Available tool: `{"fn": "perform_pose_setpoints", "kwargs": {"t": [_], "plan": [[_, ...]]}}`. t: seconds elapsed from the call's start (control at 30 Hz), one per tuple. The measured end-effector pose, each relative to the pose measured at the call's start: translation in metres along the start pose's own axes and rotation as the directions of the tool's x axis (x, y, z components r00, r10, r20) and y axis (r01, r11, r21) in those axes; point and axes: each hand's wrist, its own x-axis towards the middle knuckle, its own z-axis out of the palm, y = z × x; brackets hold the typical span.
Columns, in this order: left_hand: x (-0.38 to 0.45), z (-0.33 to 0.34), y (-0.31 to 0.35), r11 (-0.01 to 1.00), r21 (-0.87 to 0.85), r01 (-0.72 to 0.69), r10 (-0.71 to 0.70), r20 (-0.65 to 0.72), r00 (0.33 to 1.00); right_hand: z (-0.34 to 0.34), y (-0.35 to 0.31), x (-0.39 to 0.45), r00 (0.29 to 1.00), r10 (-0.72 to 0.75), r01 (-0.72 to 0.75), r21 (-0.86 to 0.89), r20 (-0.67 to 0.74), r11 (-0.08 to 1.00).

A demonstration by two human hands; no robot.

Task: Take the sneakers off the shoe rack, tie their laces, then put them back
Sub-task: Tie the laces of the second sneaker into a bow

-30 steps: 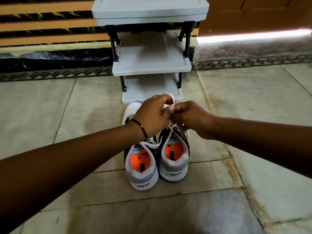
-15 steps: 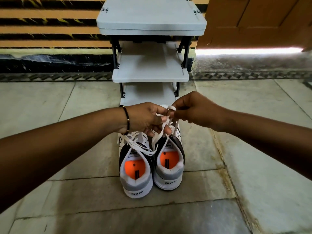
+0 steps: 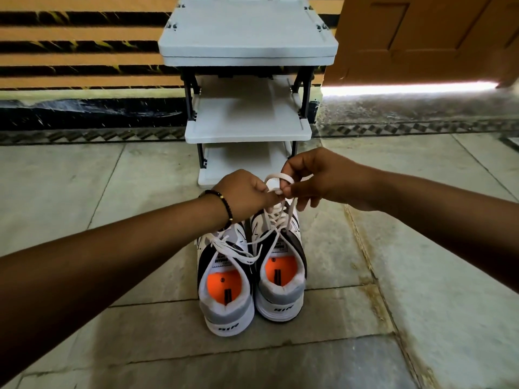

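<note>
Two white, grey and black sneakers with orange insoles stand side by side on the floor, heels toward me: the left sneaker (image 3: 226, 299) and the right sneaker (image 3: 282, 287). The right sneaker's white lace (image 3: 276, 182) is lifted above the shoe and forms a loop between my hands. My left hand (image 3: 247, 196), with a beaded bracelet on its wrist, pinches the lace from the left. My right hand (image 3: 310, 176) pinches the loop from the right. The left sneaker's laces (image 3: 233, 249) lie loose across its tongue. The grey shoe rack (image 3: 248, 119) stands just behind the sneakers, shelves bare.
The floor is stone tile (image 3: 421, 248) with open room on both sides of the sneakers. A striped orange-and-black wall (image 3: 78, 51) is behind the rack, and a brown door (image 3: 427, 37) with light under it is at the back right.
My hands have drawn the right sneaker's lace up and formed a clear loop between them; my right hand has risen slightly. The view has tilted a little, so the rack appears lower.
</note>
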Motion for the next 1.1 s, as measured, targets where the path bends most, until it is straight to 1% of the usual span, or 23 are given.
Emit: {"fn": "perform_pose_setpoints", "kwargs": {"t": [0.07, 0.13, 0.2, 0.27, 0.3, 0.37, 0.43, 0.5, 0.57, 0.63, 0.7, 0.77, 0.83, 0.87, 0.9, 0.93, 0.97, 1.0, 1.03, 1.07, 1.1], "plan": [[0.000, 0.000, 0.003, 0.961, -0.250, 0.118, -0.109, 0.048, 0.993, 0.001, 0.001, 0.001, 0.999, -0.004, 0.004, 0.017, -0.040, 1.000], [0.001, -0.002, 0.005, 0.861, -0.447, 0.241, -0.181, 0.173, 0.968, 0.001, 0.001, 0.002, 0.994, -0.005, 0.008, 0.031, -0.111, 0.999], [0.001, -0.006, 0.005, 0.751, -0.581, 0.313, -0.200, 0.252, 0.947, 0.002, 0.002, 0.002, 0.985, -0.002, 0.014, 0.063, -0.175, 0.998], [0.003, -0.009, 0.005, 0.684, -0.661, 0.309, -0.199, 0.239, 0.950, 0.002, 0.001, 0.002, 0.974, 0.006, 0.030, 0.153, -0.228, 0.988], [0.004, -0.010, 0.005, 0.662, -0.692, 0.288, -0.196, 0.210, 0.958, 0.002, 0.001, 0.002, 0.968, 0.027, 0.035, 0.237, -0.251, 0.971], [0.006, -0.010, 0.007, 0.601, -0.764, 0.237, -0.194, 0.149, 0.970, 0.000, 0.000, 0.002, 0.956, 0.096, 0.036, 0.437, -0.276, 0.899], [0.006, -0.009, 0.010, 0.518, -0.832, 0.201, -0.206, 0.107, 0.973, 0.000, -0.001, 0.002, 0.948, 0.179, 0.007, 0.582, -0.261, 0.813], [0.007, -0.007, 0.010, 0.481, -0.858, 0.183, -0.233, 0.076, 0.969, 0.002, 0.001, 0.002, 0.944, 0.230, -0.031, 0.628, -0.238, 0.778], [0.009, -0.007, 0.007, 0.515, -0.840, 0.170, -0.267, 0.031, 0.963, 0.005, 0.004, 0.002, 0.941, 0.239, -0.051, 0.601, -0.238, 0.797], [0.011, -0.012, -0.001, 0.562, -0.812, 0.161, -0.310, -0.026, 0.950, 0.004, 0.007, 0.001, 0.935, 0.250, -0.067, 0.567, -0.252, 0.821], [0.013, -0.018, -0.012, 0.609, -0.772, 0.181, -0.361, -0.067, 0.930, 0.003, 0.013, 0.000, 0.917, 0.291, -0.106, 0.537, -0.273, 0.837], [0.012, -0.022, -0.022, 0.658, -0.709, 0.254, -0.415, -0.060, 0.908, 0.003, 0.023, 0.000, 0.889, 0.364, -0.179, 0.523, -0.276, 0.834], [0.012, -0.021, -0.033, 0.709, -0.615, 0.345, -0.455, -0.025, 0.890, 0.005, 0.031, 0.000, 0.856, 0.452, -0.283, 0.504, -0.252, 0.816], [0.011, -0.019, -0.037, 0.753, -0.541, 0.374, -0.457, -0.022, 0.889, 0.006, 0.035, 0.000, 0.840, 0.488, -0.330, 0.489, -0.239, 0.807], [0.013, -0.016, -0.042, 0.825, -0.411, 0.388, -0.443, -0.045, 0.895, 0.007, 0.038, 0.001, 0.822, 0.517, -0.366, 0.473, -0.238, 0.801], [0.015, -0.012, -0.047, 0.902, -0.210, 0.378, -0.401, -0.078, 0.913, 0.009, 0.041, 0.003, 0.807, 0.531, -0.392, 0.439, -0.258, 0.809], [0.016, -0.008, -0.050, 0.936, 0.017, 0.351, -0.347, -0.104, 0.932, 0.010, 0.043, 0.004, 0.801, 0.516, -0.405, 0.360, -0.304, 0.841], [0.017, -0.004, -0.051, 0.928, 0.204, 0.313, -0.293, -0.124, 0.948, 0.013, 0.044, 0.005, 0.813, 0.455, -0.405, 0.207, -0.363, 0.890], [0.018, 0.000, -0.051, 0.909, 0.320, 0.267, -0.239, -0.125, 0.963, 0.016, 0.046, 0.005, 0.841, 0.347, -0.390, -0.019, -0.415, 0.921], [0.019, 0.003, -0.052, 0.900, 0.378, 0.215, -0.187, -0.109, 0.976, 0.019, 0.045, 0.005, 0.872, 0.213, -0.356, -0.272, -0.440, 0.894], [0.021, 0.007, -0.053, 0.896, 0.416, 0.156, -0.134, -0.082, 0.988, 0.021, 0.043, 0.005, 0.902, 0.085, -0.300, -0.475, -0.422, 0.827]]}}
